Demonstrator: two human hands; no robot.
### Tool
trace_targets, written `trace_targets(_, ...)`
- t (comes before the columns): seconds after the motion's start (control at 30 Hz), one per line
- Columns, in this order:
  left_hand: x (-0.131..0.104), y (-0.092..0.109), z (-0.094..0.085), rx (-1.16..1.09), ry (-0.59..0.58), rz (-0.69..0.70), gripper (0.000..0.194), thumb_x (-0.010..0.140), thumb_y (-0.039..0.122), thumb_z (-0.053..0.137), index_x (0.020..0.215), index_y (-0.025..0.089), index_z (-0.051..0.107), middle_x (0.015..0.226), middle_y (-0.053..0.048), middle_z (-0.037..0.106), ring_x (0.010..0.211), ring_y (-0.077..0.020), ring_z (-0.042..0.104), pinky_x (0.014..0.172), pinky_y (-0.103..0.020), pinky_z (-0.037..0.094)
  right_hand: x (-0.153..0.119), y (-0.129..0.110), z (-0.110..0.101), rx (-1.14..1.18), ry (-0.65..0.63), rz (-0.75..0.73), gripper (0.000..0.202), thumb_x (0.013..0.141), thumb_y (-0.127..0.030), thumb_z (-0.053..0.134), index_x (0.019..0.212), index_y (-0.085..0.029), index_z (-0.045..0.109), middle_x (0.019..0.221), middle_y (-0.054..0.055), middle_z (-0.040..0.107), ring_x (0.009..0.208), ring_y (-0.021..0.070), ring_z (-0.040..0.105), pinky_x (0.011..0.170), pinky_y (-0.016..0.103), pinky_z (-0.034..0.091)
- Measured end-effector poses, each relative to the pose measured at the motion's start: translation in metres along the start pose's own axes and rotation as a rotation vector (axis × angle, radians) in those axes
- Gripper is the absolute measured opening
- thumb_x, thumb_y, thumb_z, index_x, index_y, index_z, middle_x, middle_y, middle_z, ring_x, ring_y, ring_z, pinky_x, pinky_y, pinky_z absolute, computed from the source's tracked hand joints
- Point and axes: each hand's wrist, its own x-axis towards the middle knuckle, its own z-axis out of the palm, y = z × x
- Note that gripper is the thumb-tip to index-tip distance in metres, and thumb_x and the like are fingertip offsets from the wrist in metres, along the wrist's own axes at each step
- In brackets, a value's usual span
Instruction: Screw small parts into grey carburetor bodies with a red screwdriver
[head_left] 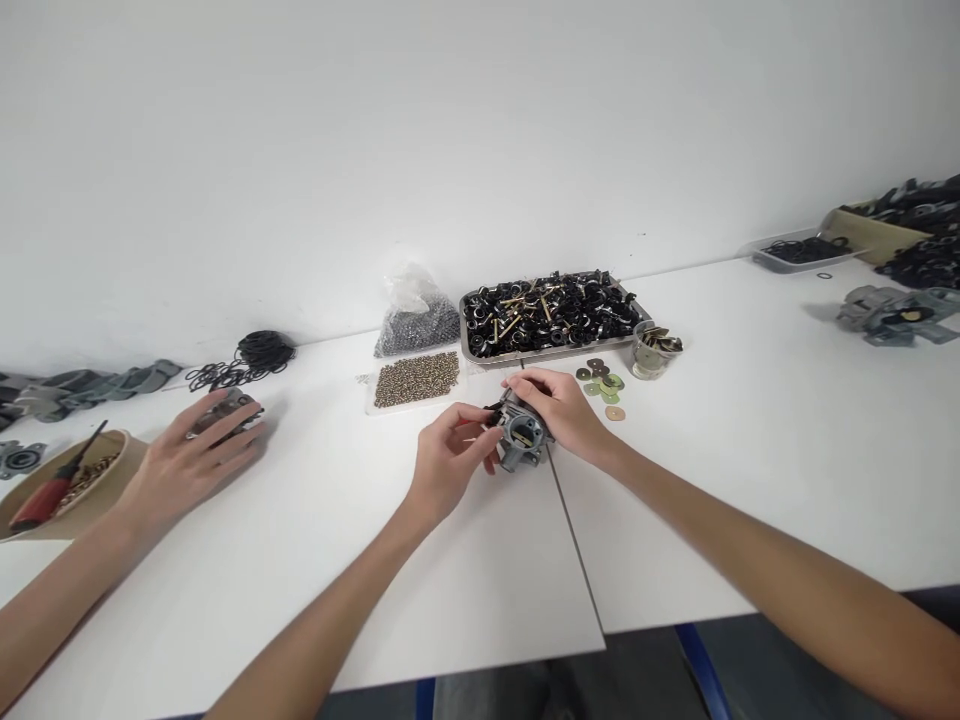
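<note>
One grey, round-bored casting [523, 438]; right hand [561, 405] grasps it; left hand [450, 455] pinches its black fitting [495, 411].

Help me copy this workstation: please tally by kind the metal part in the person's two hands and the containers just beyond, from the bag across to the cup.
Held metal part: 1
Trays, one metal tray and one plastic tray: 2
Bag: 1
Cup: 1
Total: 5
</note>
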Motion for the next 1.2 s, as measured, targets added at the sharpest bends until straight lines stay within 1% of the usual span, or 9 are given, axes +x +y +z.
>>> trace_targets(0.1,0.001,0.001,-0.004,-0.019,-0.044,-0.042,0.030,0.078,0.040,0.076,0.083,0.012,0.066,0.062,-0.002,0.065,0.051,-0.0138,0.062,0.051,-0.029,0.053,0.000,0.000,0.000,-0.021,-0.010,-0.009,0.034,0.091,-0.048,0.057,0.086,-0.017,0.070,0.087,0.004,0.069,0.082,0.0170,0.060,0.075,0.028,0.043)
trace_targets(0.17,0.004,0.001,-0.008,-0.039,-0.070,-0.073,0.028,0.076,0.038,0.077,0.080,0.012,0.066,0.063,-0.003,0.066,0.050,-0.0135,0.062,0.051,-0.029,0.052,-0.001,-0.001,0.001,-0.026,-0.015,-0.013,0.034,0.091,-0.048,0.057,0.087,-0.017,0.070,0.088,0.004,0.070,0.082,0.0171,0.060,0.075,0.028,0.043)
trace_targets(0.3,0.007,0.002,-0.014,-0.112,-0.111,-0.124,0.026,0.076,0.034,0.078,0.083,0.012,0.067,0.068,-0.004,0.068,0.052,-0.0163,0.064,0.050,-0.032,0.054,-0.001,-0.001,0.000,-0.028,-0.024,-0.020,0.033,0.091,-0.047,0.058,0.091,-0.017,0.072,0.087,0.004,0.069,0.079,0.0160,0.059,0.073,0.028,0.042)
trace_targets(0.43,0.008,0.000,-0.015,-0.196,-0.154,-0.154,0.025,0.078,0.033,0.076,0.086,0.011,0.068,0.072,-0.006,0.069,0.053,-0.0188,0.066,0.053,-0.035,0.055,0.000,-0.002,-0.001,-0.024,-0.024,-0.021,0.032,0.091,-0.045,0.058,0.094,-0.017,0.072,0.087,0.003,0.069,0.080,0.0158,0.060,0.074,0.028,0.042)
trace_targets(0.6,0.009,0.000,-0.018,-0.176,-0.131,-0.178,0.023,0.076,0.029,0.078,0.087,0.010,0.069,0.072,-0.008,0.072,0.054,-0.0189,0.067,0.059,-0.035,0.056,-0.001,-0.003,-0.001,-0.027,-0.032,-0.016,0.030,0.091,-0.044,0.059,0.093,-0.017,0.072,0.088,0.003,0.070,0.081,0.0158,0.061,0.075,0.027,0.043)
trace_targets(0.77,0.010,0.000,-0.018,-0.166,-0.137,-0.190,0.023,0.076,0.030,0.078,0.082,0.009,0.070,0.070,-0.009,0.072,0.054,-0.0186,0.067,0.060,-0.035,0.055,-0.001,-0.004,-0.001,-0.044,-0.044,-0.017,0.030,0.091,-0.043,0.059,0.092,-0.017,0.072,0.086,0.003,0.070,0.079,0.0150,0.061,0.073,0.027,0.042)
trace_targets(0.87,0.011,-0.001,-0.019,-0.108,-0.129,-0.177,0.023,0.076,0.030,0.078,0.085,0.009,0.072,0.067,-0.007,0.071,0.053,-0.0179,0.066,0.061,-0.034,0.055,-0.001,-0.004,-0.001,-0.062,-0.042,-0.023,0.029,0.091,-0.042,0.059,0.093,-0.017,0.073,0.088,0.003,0.071,0.080,0.0149,0.061,0.074,0.026,0.042)
trace_targets(1.0,0.012,-0.003,-0.022,0.007,-0.113,-0.111,0.021,0.078,0.029,0.077,0.086,0.010,0.075,0.067,-0.007,0.071,0.053,-0.0161,0.066,0.061,-0.032,0.055,-0.001,-0.003,-0.001,-0.075,-0.044,-0.013,0.029,0.091,-0.042,0.059,0.093,-0.016,0.073,0.087,0.003,0.072,0.079,0.0149,0.061,0.072,0.026,0.041)
trace_targets(1.2,0.012,-0.003,-0.022,0.017,-0.145,0.008,0.015,0.077,0.025,0.077,0.087,0.013,0.076,0.077,-0.006,0.072,0.061,-0.0181,0.070,0.065,-0.033,0.058,0.001,-0.002,-0.002,-0.060,-0.068,0.016,0.032,0.090,-0.043,0.059,0.093,-0.015,0.073,0.086,0.003,0.071,0.080,0.0156,0.061,0.073,0.027,0.042)
